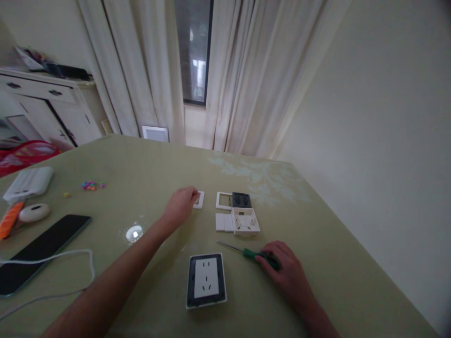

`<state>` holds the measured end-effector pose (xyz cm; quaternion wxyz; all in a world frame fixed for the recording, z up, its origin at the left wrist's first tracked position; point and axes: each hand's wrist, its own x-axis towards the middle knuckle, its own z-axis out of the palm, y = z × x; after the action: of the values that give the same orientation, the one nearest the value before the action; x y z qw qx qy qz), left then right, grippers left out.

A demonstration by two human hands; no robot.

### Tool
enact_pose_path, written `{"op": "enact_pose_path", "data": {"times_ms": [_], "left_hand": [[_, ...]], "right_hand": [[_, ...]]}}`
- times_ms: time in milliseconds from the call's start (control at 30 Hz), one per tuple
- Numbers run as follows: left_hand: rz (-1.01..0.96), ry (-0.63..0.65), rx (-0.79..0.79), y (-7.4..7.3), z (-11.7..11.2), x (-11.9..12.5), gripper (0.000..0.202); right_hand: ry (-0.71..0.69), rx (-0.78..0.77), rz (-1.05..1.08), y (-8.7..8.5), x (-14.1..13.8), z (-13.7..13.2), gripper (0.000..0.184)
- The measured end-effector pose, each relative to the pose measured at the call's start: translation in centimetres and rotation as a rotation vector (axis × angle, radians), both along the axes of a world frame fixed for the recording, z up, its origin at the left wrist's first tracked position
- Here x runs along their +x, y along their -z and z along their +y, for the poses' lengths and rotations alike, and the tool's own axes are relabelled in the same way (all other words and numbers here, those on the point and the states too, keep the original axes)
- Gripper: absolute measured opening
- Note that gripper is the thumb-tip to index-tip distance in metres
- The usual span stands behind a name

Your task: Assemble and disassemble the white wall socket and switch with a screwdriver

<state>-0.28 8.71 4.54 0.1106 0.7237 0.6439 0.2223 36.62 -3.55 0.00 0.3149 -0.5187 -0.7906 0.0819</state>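
Observation:
My right hand is closed around the green handle of a screwdriver, whose metal shaft points left over the table. My left hand reaches forward, its fingers pinched at the edge of a white square frame, partly hidden behind them. Nearer to me lies a wall socket with a white face and a dark surround. Beyond the screwdriver sit an open white mounting box, white flat plates, a second white frame and a dark socket part.
On the left of the table lie a black phone, a white cable, a round white object, an orange-handled item, a white case and several colourful beads. A wall borders the right side.

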Motion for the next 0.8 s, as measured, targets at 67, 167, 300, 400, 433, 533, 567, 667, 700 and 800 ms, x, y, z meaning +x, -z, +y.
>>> {"op": "enact_pose_path", "data": {"times_ms": [67,167,300,400,433,533,567,667,700,800], "left_hand": [[-0.106,0.112,0.039,-0.5,-2.0,0.0,0.023],[-0.241,0.301,0.074,-0.9,-5.7,-0.2,0.022],[-0.382,0.434,0.097,-0.7,-10.1,-0.8,0.013],[-0.554,0.483,0.100,-0.6,-11.9,-1.2,0.011],[-0.611,0.507,0.098,-0.6,-12.2,-1.2,0.010],[-0.691,0.593,0.083,-0.5,-13.1,-1.3,0.009],[-0.695,0.615,0.079,-0.3,-13.5,-1.4,0.011],[-0.686,0.642,0.072,0.6,-14.5,-1.9,0.017],[-0.680,0.645,0.068,0.9,-14.8,-2.0,0.019],[-0.669,0.669,0.051,2.1,-15.5,-2.2,0.019]], "right_hand": [[-0.031,-0.023,-0.004,-0.2,-0.1,-0.1,0.031],[-0.038,-0.024,-0.004,-0.3,-0.2,-0.3,0.031],[0.015,0.042,0.071,-1.1,-0.4,-0.3,0.032],[-0.008,0.182,0.185,-3.4,-1.0,0.1,0.027],[-0.023,0.243,0.231,-4.6,-1.3,0.4,0.024],[-0.118,0.408,0.364,-8.5,-3.2,1.8,0.022],[-0.165,0.460,0.398,-9.7,-4.0,2.4,0.024],[-0.245,0.537,0.470,-12.7,-7.1,4.1,0.032],[-0.264,0.525,0.494,-13.3,-8.1,4.6,0.033],[-0.302,0.535,0.529,-14.1,-10.6,5.3,0.032]]}}
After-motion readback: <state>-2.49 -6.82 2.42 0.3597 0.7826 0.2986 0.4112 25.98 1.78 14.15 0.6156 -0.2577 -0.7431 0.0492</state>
